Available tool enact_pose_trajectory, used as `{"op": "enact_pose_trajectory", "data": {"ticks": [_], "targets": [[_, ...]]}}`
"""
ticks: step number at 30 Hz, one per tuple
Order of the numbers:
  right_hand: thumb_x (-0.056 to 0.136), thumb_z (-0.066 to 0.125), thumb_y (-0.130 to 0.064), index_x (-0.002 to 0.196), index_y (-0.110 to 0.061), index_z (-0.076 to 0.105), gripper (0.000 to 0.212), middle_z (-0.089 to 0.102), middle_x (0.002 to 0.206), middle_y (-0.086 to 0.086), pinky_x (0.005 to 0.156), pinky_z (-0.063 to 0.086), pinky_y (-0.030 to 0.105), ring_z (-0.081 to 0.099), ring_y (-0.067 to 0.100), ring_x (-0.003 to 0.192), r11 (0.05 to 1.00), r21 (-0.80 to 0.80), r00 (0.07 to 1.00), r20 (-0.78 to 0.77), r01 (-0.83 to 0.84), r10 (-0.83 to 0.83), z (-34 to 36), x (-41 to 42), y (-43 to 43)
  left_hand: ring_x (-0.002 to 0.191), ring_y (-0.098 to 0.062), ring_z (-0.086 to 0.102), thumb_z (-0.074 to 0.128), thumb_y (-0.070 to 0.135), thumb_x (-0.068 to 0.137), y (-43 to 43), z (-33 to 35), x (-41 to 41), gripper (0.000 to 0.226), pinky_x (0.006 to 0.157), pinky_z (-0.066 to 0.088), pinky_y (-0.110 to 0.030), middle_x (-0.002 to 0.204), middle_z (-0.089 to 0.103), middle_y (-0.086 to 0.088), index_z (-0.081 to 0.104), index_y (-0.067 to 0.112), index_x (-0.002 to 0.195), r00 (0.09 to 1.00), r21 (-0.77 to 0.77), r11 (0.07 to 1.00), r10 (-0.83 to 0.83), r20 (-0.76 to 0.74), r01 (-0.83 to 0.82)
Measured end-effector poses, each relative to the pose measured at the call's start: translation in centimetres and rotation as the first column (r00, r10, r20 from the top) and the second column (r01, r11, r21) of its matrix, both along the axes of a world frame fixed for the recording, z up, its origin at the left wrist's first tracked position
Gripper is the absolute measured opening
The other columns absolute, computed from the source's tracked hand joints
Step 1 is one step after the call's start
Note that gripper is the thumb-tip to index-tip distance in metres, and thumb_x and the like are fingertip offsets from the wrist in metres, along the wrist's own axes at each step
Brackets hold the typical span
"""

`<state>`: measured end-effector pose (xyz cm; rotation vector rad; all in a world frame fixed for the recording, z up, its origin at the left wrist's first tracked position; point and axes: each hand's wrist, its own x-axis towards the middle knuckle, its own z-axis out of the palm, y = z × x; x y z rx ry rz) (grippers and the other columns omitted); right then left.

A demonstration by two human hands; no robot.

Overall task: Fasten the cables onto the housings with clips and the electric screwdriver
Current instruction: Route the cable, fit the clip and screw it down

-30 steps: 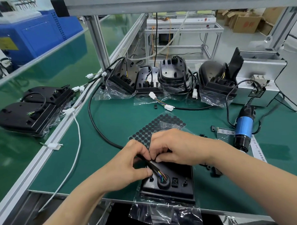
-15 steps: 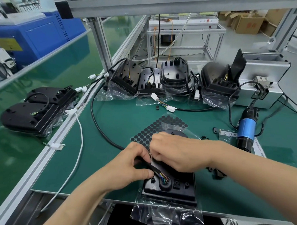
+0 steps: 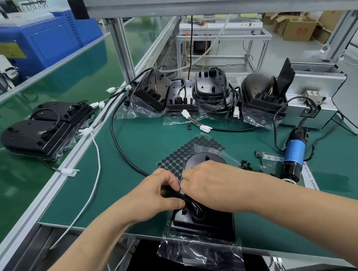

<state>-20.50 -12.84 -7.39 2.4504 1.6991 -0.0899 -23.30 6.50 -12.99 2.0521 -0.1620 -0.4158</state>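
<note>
Step in hand, prob.: seating the cable [image 3: 124, 155] on the housing [image 3: 203, 225] at the tabletop's [image 3: 154, 140] near edge; left hand [image 3: 156, 195] fingers pinch the cable just above its entry hole; right hand [image 3: 212, 189] fingers curl down beside them, tips hidden, can't tell what they hold. Next likely needs a clip, maybe from the small black parts [image 3: 245, 166] nearby, then the electric screwdriver [image 3: 294, 153] lying well to the right. Green mat; bagged housings [image 3: 209, 87] at back; factory floor w/ cardboard boxes [image 3: 298, 27] beyond.
</note>
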Motion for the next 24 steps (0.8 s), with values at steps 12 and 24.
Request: {"op": "enact_pose_trajectory", "data": {"ticks": [12,24], "targets": [[0.087,0.053,-0.019,0.086,-0.016,0.049,0.005,0.043,0.080,-0.002,0.069,0.045,0.040,0.052,0.027,0.074,0.998,0.006,0.984,-0.168,0.063,-0.061,0.4,1.7,0.3,0.108,-0.026,0.058,0.081,0.038,0.057,-0.2,0.1,-0.1,0.042,0.104,0.047,-0.047,0.108,0.054,-0.003,0.063,0.019,0.090,1.000,0.018,1.000,0.019,-0.001,-0.019],[0.100,0.048,-0.024,0.099,-0.016,0.062,0.016,0.061,0.100,-0.001,0.075,0.031,0.023,0.054,0.018,0.092,0.987,0.147,0.984,-0.173,0.060,-0.034,-0.3,1.8,-1.3,0.104,-0.029,0.060,0.084,0.023,0.064,0.1,-0.1,0.2,0.033,0.099,0.050,-0.045,0.107,0.053,-0.007,0.063,0.016,0.089,1.000,-0.029,1.000,0.010,-0.016,-0.010]]}}
